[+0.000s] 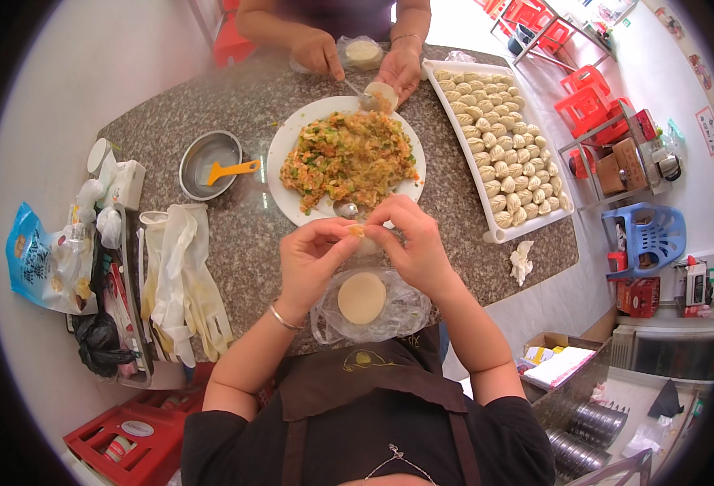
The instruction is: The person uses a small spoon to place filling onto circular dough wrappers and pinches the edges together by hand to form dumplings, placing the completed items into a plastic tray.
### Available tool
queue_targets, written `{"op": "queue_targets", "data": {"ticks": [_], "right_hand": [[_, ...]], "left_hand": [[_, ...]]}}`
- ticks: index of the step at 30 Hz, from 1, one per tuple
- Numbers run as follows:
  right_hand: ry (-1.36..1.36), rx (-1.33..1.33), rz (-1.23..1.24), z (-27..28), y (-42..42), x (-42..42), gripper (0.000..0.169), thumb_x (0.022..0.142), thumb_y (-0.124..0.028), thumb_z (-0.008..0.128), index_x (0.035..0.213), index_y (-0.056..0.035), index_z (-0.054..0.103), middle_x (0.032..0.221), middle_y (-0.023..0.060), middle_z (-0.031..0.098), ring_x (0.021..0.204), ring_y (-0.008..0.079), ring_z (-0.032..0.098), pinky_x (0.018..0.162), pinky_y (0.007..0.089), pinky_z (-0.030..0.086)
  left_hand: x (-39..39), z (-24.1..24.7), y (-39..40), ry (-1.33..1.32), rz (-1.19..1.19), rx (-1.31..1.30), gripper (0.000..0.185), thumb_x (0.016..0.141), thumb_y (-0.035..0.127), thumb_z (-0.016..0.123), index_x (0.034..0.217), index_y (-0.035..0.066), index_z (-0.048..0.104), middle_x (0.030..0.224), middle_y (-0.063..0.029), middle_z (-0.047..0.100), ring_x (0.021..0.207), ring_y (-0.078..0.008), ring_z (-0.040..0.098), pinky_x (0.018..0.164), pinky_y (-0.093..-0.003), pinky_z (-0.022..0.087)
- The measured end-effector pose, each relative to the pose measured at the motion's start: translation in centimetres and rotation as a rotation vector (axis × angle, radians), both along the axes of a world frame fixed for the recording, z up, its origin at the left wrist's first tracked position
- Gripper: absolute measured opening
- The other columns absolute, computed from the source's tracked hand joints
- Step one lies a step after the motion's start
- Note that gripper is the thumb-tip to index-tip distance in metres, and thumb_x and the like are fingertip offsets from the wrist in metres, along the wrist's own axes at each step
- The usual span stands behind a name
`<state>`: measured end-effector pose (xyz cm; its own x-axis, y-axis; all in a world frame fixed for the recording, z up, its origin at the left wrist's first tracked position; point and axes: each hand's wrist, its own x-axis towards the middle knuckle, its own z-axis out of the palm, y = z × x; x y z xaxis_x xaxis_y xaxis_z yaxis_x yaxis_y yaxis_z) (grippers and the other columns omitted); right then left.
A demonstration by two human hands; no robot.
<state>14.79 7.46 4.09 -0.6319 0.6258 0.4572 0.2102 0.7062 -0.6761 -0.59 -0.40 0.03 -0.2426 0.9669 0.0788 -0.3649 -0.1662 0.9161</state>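
Note:
Between my left hand (315,258) and my right hand (410,246), the fingertips pinch a dumpling wrapper (366,246) with a bit of filling showing at its top. My fingers partly cover it. Just beyond, a white plate (279,182) carries a large mound of minced filling (351,158) with green bits. A metal spoon (347,210) rests at the plate's near side, its handle hidden. Below my hands, round dough wrappers (361,297) lie on a clear plastic bag (405,307).
Across the table, another person's hands (396,73) hold a wrapper and a spoon with filling. A white tray (496,234) of pleated dumplings stands right. At left are a metal bowl (194,152) with a yellow brush (229,172) and rubber gloves (180,273). Crumpled tissue (521,263) lies right.

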Motion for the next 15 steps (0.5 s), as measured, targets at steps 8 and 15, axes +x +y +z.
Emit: {"op": "queue_targets", "data": {"ticks": [8,15], "right_hand": [[0.004,0.029,0.002,0.3,0.0,0.3,0.007,0.078,-0.002,0.063,0.083,0.0009,0.059,0.082,0.0108,0.059,0.077,0.0245,0.058,0.071,0.0313,0.046],[-0.068,-0.002,0.105,1.0,0.7,0.5,0.007,0.079,-0.003,0.062,0.083,0.0006,0.058,0.084,0.0107,0.059,0.078,0.0250,0.058,0.072,0.0325,0.046]], "left_hand": [[0.0,1.1,0.0,0.421,0.033,0.136,0.018,0.080,-0.006,0.063,0.098,-0.003,0.065,0.108,-0.0137,0.061,0.091,-0.0147,0.061,0.075,-0.0233,0.052],[-0.1,0.3,0.1,0.234,-0.025,0.138,0.013,0.081,-0.008,0.061,0.093,-0.004,0.065,0.103,-0.0131,0.062,0.089,-0.0149,0.060,0.074,-0.0232,0.051]]}}
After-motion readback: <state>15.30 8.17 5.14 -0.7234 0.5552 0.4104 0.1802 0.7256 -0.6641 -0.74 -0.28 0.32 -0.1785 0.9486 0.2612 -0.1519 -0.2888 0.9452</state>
